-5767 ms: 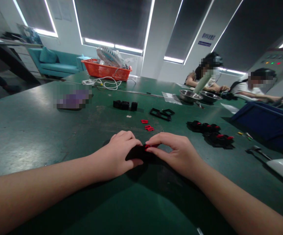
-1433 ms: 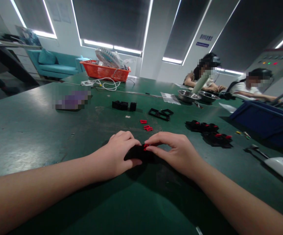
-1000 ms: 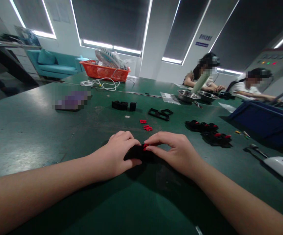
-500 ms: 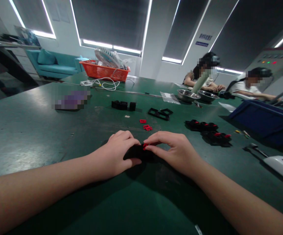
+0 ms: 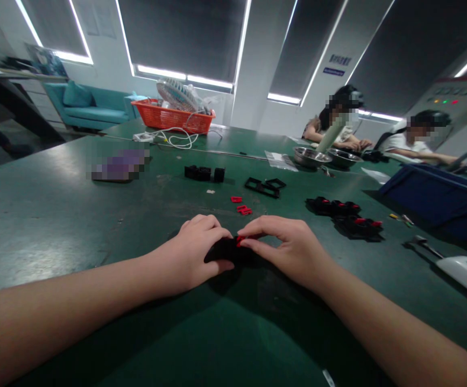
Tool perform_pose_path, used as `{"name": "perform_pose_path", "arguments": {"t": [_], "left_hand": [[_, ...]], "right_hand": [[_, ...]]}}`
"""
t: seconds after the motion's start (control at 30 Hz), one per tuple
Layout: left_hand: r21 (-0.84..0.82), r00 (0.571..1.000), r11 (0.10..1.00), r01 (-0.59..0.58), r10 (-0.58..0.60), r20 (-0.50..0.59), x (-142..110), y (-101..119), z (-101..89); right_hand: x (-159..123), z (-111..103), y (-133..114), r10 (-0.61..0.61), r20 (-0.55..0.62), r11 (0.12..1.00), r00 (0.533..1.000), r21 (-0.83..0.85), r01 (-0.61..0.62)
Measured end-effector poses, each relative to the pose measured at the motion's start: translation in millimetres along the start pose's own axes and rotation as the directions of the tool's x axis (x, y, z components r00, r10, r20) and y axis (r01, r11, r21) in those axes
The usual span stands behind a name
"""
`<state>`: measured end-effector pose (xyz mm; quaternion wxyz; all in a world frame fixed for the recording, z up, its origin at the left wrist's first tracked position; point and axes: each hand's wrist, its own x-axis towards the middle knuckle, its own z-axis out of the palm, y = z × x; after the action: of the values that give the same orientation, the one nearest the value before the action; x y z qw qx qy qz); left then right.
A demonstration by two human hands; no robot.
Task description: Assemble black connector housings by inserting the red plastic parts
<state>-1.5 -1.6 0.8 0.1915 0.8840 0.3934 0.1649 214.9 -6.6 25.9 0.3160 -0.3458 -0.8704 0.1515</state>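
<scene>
My left hand is closed round a black plastic part low over the green table, its thumb along the near side. Between the thumb and forefinger of my right hand is a small red plastic piece, held against the black part's top. Whether the red piece is seated in the part, I cannot tell. Just beyond my hands lie several loose red pieces. Farther back are black blocks and flat black frames. To the right rest black assemblies with red pieces in them.
A blue bin and a white-handled tool are on the right. Metal bowls stand near two people at the back right. An orange basket and a white cable are at the back; a blurred purple object lies left.
</scene>
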Motion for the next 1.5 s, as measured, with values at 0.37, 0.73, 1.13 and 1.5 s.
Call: {"name": "perform_pose_path", "arguments": {"t": [0.37, 0.73, 1.13, 1.5], "left_hand": [[0.005, 1.000, 1.000, 0.006, -0.006, -0.006, -0.2, 0.2, -0.5], [0.009, 1.000, 1.000, -0.008, 0.008, -0.019, -0.6, -0.5, 0.0], [0.011, 1.000, 1.000, -0.008, 0.008, -0.010, 0.0, -0.6, -0.1], [0.013, 0.999, 1.000, -0.015, 0.015, -0.033, -0.5, -2.3, 1.6]], "right_hand": [[-0.4, -2.5, -1.7, -0.006, 0.012, 1.000, 1.000, -0.008, 0.006], [0.6, -1.6, -1.5, -0.009, 0.023, 1.000, 1.000, -0.014, 0.010], [0.7, 0.2, 1.0, -0.040, 0.040, 0.998, 0.998, -0.037, 0.041], [-0.4, -0.6, 0.9, -0.046, 0.045, 0.998, 0.998, -0.040, 0.048]]}}
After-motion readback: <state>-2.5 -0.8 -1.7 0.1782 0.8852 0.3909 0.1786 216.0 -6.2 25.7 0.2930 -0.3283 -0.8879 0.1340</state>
